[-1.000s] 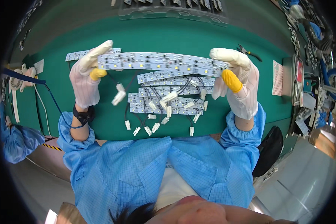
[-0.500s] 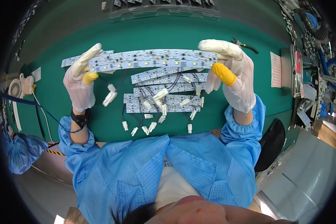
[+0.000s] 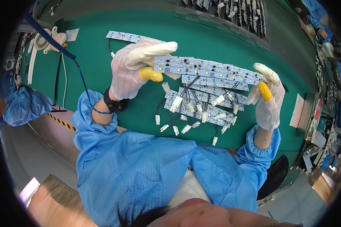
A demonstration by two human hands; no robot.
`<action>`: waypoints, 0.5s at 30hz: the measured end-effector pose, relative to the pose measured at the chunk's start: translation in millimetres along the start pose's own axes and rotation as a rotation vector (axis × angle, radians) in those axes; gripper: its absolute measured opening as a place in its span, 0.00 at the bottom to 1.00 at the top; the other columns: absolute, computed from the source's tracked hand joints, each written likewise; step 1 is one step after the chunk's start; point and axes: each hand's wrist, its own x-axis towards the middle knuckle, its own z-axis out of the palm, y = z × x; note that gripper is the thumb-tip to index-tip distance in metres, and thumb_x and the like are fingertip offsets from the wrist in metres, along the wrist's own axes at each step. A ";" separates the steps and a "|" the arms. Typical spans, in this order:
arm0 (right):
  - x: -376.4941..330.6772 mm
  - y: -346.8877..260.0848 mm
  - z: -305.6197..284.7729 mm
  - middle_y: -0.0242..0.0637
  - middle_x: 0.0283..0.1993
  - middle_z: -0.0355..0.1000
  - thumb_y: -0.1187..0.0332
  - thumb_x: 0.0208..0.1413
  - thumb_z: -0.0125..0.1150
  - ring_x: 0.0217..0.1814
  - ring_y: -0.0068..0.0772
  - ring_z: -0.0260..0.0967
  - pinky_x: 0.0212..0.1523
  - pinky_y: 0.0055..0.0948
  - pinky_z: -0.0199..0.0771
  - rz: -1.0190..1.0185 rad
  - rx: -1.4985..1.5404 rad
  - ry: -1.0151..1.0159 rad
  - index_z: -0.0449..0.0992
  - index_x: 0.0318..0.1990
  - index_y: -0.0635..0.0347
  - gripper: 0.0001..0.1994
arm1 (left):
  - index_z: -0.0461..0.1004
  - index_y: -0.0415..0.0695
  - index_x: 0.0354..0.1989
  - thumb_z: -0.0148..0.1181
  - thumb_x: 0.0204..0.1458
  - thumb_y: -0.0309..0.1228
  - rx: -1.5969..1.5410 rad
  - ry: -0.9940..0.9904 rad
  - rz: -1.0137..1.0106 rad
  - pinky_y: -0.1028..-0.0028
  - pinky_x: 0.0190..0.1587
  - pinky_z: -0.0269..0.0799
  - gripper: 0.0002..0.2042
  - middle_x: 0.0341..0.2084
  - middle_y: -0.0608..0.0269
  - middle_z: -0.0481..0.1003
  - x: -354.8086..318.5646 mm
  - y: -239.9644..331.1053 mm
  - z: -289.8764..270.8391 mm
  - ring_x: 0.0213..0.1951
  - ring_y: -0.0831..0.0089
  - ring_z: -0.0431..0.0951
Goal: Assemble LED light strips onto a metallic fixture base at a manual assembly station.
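Note:
My left hand [image 3: 136,64], in a whitish glove with a yellow thumb cot, pinches the left end of a long LED circuit board [image 3: 208,70]. At the board's other end, the thumb and fingers of my right hand [image 3: 271,96], gloved the same way, close on it. The board is held up with its small yellowish LEDs facing me. Beneath it, several similar boards [image 3: 219,82] overlap on the green mat, partly hidden. Dark wires with white plug connectors [image 3: 176,104] trail over them. Behind my left hand lies another LED board [image 3: 121,36].
A clear plastic tray [image 3: 216,24] full of boards stands at the far side. A small fan [image 3: 45,41] sits far left, and a blue cord [image 3: 79,70] runs to my left wrist. A red-marked sheet [image 3: 297,109] lies at the right, beside stacked items.
The view has turned, so the bench appears tilted and more of the far tray shows. Both hands still grip the board, which has shifted right relative to the boards beneath.

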 end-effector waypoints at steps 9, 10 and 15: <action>-12.1 -7.9 -2.2 0.38 0.30 0.74 0.63 0.54 0.59 0.20 0.20 0.69 0.19 0.14 0.63 -0.007 -0.029 -0.013 0.69 0.51 0.71 0.22 | 0.70 0.34 0.53 0.59 0.50 0.51 0.288 0.015 -0.411 0.80 0.45 0.66 0.32 0.43 0.60 0.76 7.6 5.8 2.8 0.42 0.79 0.74; -11.6 -7.2 -3.0 0.38 0.30 0.74 0.63 0.54 0.59 0.20 0.20 0.69 0.19 0.14 0.63 -0.004 -0.007 0.013 0.69 0.51 0.71 0.22 | 0.74 0.44 0.52 0.56 0.52 0.51 0.227 0.042 -0.295 0.78 0.36 0.69 0.26 0.35 0.62 0.79 7.8 4.5 4.8 0.28 0.77 0.73; -6.5 0.7 -4.7 0.39 0.31 0.74 0.58 0.54 0.58 0.19 0.20 0.68 0.18 0.14 0.63 -0.002 0.046 -0.007 0.69 0.51 0.71 0.25 | 0.73 0.39 0.52 0.51 0.53 0.56 0.336 -0.070 -0.166 0.80 0.36 0.68 0.31 0.31 0.60 0.80 6.7 4.6 0.3 0.29 0.80 0.75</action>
